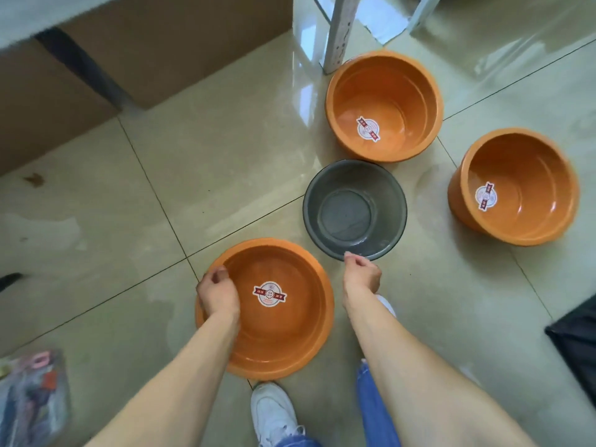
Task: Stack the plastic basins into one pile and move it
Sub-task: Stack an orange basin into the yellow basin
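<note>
— Where were the basins?

— All four stood apart on the tiled floor, none stacked. The nearest orange basin sat just ahead of the person's white shoe. The grey basin, smaller, stood just beyond it to the right. A second orange basin stood farther off, close behind the grey one and just beside a white stool leg. A third orange basin stood off to the right, well apart from the grey one. Each orange basin had a round sticker on its bottom.

— And the hands?

— The left hand lay over the left rim of the nearest orange basin, fingers curled down at the edge; whether it truly gripped the rim could not be told from above. The right hand was at the near rim of the grey basin, its fingers drawn together at the edge, though the pinch itself was not clear.

— Anything else around?

— Cardboard boxes stood at the upper left, and a blurred colourful packet lay at the lower left.
</note>
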